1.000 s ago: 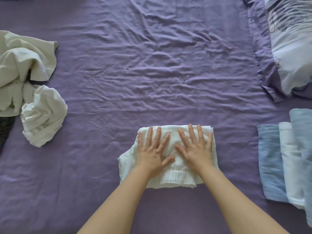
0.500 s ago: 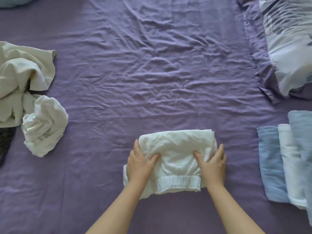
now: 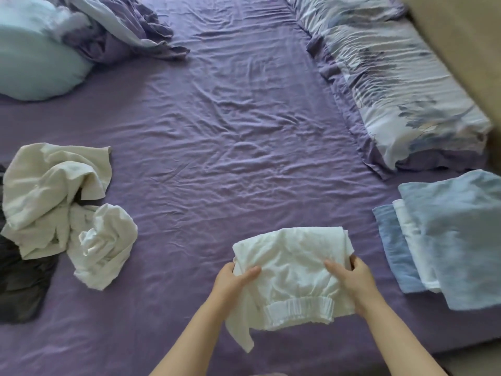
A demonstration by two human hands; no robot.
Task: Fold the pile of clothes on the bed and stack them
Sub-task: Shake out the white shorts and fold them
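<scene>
Left hand [image 3: 233,280] and right hand [image 3: 355,280] grasp the folded white garment [image 3: 292,270] at 6 o'clock on the bed [image 3: 230,147].

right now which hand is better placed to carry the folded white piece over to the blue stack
Right. The right hand grips the folded white garment on the edge nearer the blue stack; the left hand holds the far edge, where a loose corner dangles.
</scene>
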